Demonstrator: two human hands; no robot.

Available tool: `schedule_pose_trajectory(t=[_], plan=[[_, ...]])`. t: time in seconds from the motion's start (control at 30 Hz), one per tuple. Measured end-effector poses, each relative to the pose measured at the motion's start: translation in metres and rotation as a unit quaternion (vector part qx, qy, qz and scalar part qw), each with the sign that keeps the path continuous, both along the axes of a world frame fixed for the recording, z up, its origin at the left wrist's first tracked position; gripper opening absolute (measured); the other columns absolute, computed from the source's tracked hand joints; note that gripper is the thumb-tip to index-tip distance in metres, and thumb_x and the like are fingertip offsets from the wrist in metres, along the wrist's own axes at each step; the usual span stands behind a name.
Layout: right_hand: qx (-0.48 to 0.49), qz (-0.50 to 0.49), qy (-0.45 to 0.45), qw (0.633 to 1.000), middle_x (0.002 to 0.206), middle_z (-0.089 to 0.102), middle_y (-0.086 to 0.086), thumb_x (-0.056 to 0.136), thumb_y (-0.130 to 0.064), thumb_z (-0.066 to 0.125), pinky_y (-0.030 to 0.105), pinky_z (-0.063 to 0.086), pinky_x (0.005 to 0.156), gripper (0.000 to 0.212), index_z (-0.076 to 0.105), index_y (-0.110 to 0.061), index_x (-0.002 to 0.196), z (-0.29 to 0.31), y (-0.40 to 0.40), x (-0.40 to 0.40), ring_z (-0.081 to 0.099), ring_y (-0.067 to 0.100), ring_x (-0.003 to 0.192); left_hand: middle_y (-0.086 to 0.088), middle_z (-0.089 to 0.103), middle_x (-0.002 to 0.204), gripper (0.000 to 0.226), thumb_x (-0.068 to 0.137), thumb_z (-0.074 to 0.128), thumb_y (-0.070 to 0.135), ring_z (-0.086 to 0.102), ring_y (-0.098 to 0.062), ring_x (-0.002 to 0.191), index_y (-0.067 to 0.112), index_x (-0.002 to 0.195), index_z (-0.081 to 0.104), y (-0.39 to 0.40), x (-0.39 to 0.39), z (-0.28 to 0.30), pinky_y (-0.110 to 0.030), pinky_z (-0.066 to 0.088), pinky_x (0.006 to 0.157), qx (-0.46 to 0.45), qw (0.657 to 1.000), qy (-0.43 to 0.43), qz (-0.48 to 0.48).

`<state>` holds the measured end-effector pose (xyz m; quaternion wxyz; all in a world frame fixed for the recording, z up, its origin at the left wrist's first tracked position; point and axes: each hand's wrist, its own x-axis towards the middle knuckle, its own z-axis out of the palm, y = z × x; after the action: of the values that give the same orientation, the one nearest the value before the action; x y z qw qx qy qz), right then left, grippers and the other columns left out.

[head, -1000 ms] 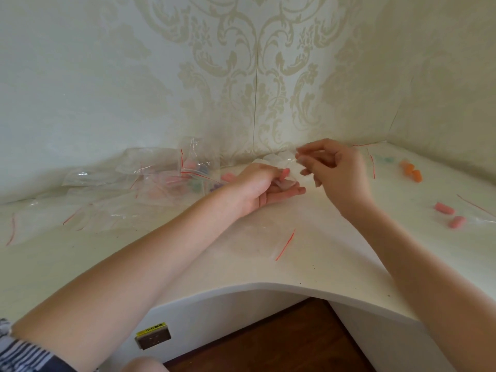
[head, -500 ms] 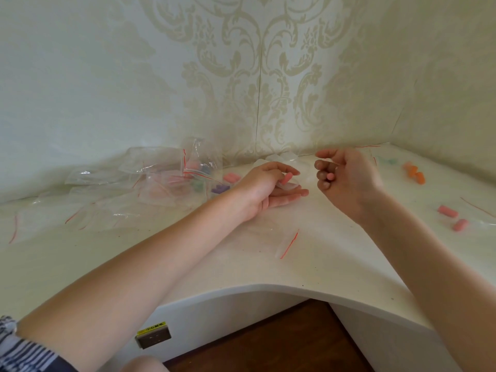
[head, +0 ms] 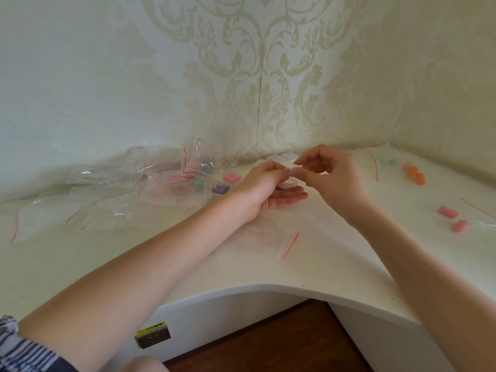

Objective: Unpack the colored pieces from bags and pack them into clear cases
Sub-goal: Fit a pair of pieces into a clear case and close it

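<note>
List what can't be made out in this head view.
- Clear case: transparent, mostly covered by the left hand and right hand; contents unreadable.
- Colored pieces in the bag pile: blurred by crumpled plastic; count unclear.
- Yellow label under the desk: print too small.

- White corner tabletop (head: 335,253).
- Bags (head: 150,189) heaped at 10 o'clock.
- Orange pieces (head: 414,174) at 2 o'clock.
- Pink pieces (head: 452,217) at 3 o'clock.
- Flat bag (head: 287,241) at centre.
</note>
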<state>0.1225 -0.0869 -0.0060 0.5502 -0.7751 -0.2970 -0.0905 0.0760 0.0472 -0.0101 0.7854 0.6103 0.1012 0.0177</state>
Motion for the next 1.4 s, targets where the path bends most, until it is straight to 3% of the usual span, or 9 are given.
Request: schedule_pose_trajectory(t=[0.17,0.37,0.47,0.6,0.8,0.9,1.07,1.27,1.4], plan=[[-0.047,-0.007,-0.040,0.998,0.081,0.063,-0.018,0.089,-0.010,0.063,0.007,0.045,0.064,0.017,0.073,-0.019,0.100,-0.001,0.004,-0.004,0.061,-0.002,0.069,-0.020,0.068,0.077,0.020,0.098,0.034,0.003,0.071,-0.026,0.062,0.011,0.088,0.049,-0.001,0.000,0.000,-0.029,0.058,0.056,-0.008,1.000,0.002,0.012],[0.014,0.005,0.005,1.000,0.078,0.069,-0.003,0.093,-0.010,0.056,0.035,0.059,0.071,0.008,0.064,-0.012,0.091,0.000,0.005,-0.006,0.070,0.013,0.073,-0.017,0.056,0.069,0.030,0.089,0.030,-0.014,0.064,-0.031,0.067,0.011,0.101,0.041,0.001,0.001,0.000,-0.036,0.060,0.056,-0.066,0.996,0.014,0.052],[0.027,0.014,0.022,0.999,0.077,0.073,-0.002,0.094,-0.014,0.056,0.022,0.053,0.062,0.006,0.060,-0.012,0.089,0.001,0.006,-0.009,0.070,0.008,0.074,-0.024,0.060,0.091,0.032,0.090,0.033,-0.016,0.066,-0.032,0.068,0.008,0.108,0.043,0.003,0.003,0.000,-0.039,0.060,0.062,-0.116,0.992,0.021,0.054],[-0.014,-0.030,-0.013,0.999,0.076,0.070,-0.008,0.088,-0.025,0.064,0.017,0.042,0.065,0.016,0.063,-0.022,0.073,-0.006,0.009,-0.009,0.059,0.009,0.068,-0.014,0.064,0.078,0.029,0.097,0.038,-0.006,0.068,-0.019,0.058,-0.002,0.124,0.048,0.003,0.006,-0.002,-0.035,0.060,0.065,-0.129,0.991,0.018,0.017],[-0.072,-0.088,-0.038,0.993,0.076,0.042,-0.014,0.083,-0.032,0.070,0.007,0.031,0.057,0.013,0.068,-0.024,0.074,-0.007,0.009,-0.007,0.036,0.006,0.060,-0.008,0.052,0.063,0.025,0.098,0.033,-0.006,0.056,-0.014,0.061,-0.001,0.090,0.056,0.001,0.004,0.000,-0.031,0.060,0.068,-0.122,0.992,0.012,-0.003],[-0.077,-0.079,-0.040,0.993,0.078,0.042,-0.011,0.083,-0.028,0.072,0.007,0.032,0.056,0.012,0.066,-0.027,0.072,-0.009,0.010,-0.008,0.036,0.005,0.058,-0.008,0.048,0.058,0.019,0.098,0.036,-0.004,0.053,-0.017,0.065,0.001,0.095,0.054,0.001,0.004,0.000,-0.033,0.060,0.070,-0.135,0.991,0.011,-0.010],[-0.038,-0.084,-0.052,0.994,0.089,0.050,-0.005,0.084,-0.020,0.070,0.008,0.036,0.060,0.014,0.060,-0.020,0.093,-0.012,0.011,-0.006,0.040,0.004,0.064,-0.009,0.057,0.067,0.018,0.100,0.037,0.004,0.058,-0.016,0.056,0.001,0.104,0.054,0.000,0.001,0.003,-0.034,0.060,0.062,-0.167,0.986,0.026,-0.017],[0.063,-0.049,0.031,0.996,0.098,0.065,-0.008,0.099,-0.022,0.046,0.002,0.039,0.061,0.022,0.054,-0.019,0.119,-0.002,0.011,-0.010,0.057,-0.012,0.071,-0.021,0.059,0.087,0.047,0.100,0.037,0.042,0.063,-0.026,0.047,-0.001,0.114,0.048,0.003,0.000,0.007,-0.047,0.051,0.086,-0.249,0.967,0.035,-0.035],[0.063,-0.001,0.028,0.998,0.079,0.073,-0.001,0.102,-0.022,0.039,0.001,0.038,0.066,0.026,0.063,-0.013,0.106,0.000,0.009,-0.014,0.061,-0.010,0.074,-0.016,0.060,0.073,0.022,0.098,0.042,0.003,0.054,-0.015,0.041,0.002,0.120,0.042,0.004,0.001,0.005,-0.039,0.045,0.091,-0.224,0.974,-0.002,-0.017]])
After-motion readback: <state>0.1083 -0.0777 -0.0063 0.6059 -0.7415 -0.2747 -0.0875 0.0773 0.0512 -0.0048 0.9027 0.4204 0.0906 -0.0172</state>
